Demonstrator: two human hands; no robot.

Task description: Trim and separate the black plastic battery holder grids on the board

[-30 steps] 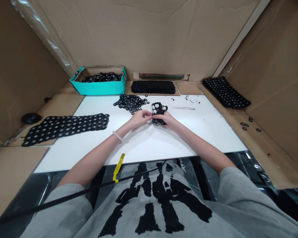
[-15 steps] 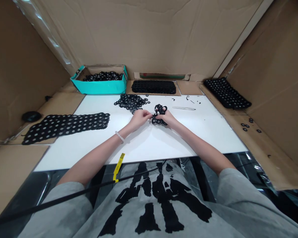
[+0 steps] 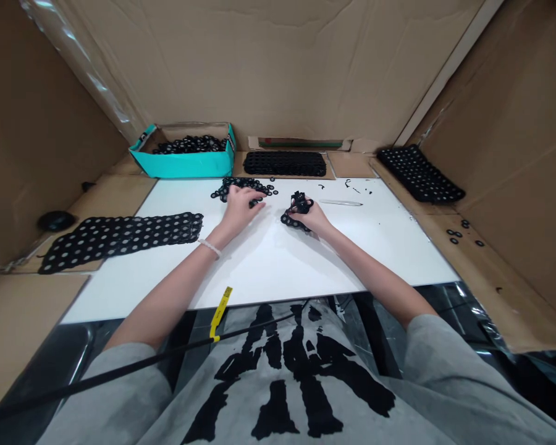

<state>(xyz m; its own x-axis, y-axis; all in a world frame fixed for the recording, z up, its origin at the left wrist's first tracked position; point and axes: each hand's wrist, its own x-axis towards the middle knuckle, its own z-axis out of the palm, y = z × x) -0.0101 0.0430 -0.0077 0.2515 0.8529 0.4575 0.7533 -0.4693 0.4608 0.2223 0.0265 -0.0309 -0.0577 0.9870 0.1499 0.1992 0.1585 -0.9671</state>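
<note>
Far left, black perforated sheet [image 3: 120, 238] lay flat on cardboard [image 3: 113, 193], beside white board [image 3: 269, 266]. Behind, teal box [image 3: 180, 165] held heap of black rings [image 3: 189, 146]. Left hand [image 3: 240, 209] rested at near edge of loose pile of black rings [image 3: 241, 184], fingers curled downward; whether it gripped any ring could not be told. Right hand [image 3: 308, 217] closed, pinching cluster of joined black rings [image 3: 299, 203] above board, lower strip trailing beside palm. Just right, slim white stick [image 3: 340, 203] lay on board. Far right, second perforated sheet [image 3: 419, 174] lay against cardboard wall [image 3: 505, 93], few stray rings [image 3: 456, 235] nearby
</note>
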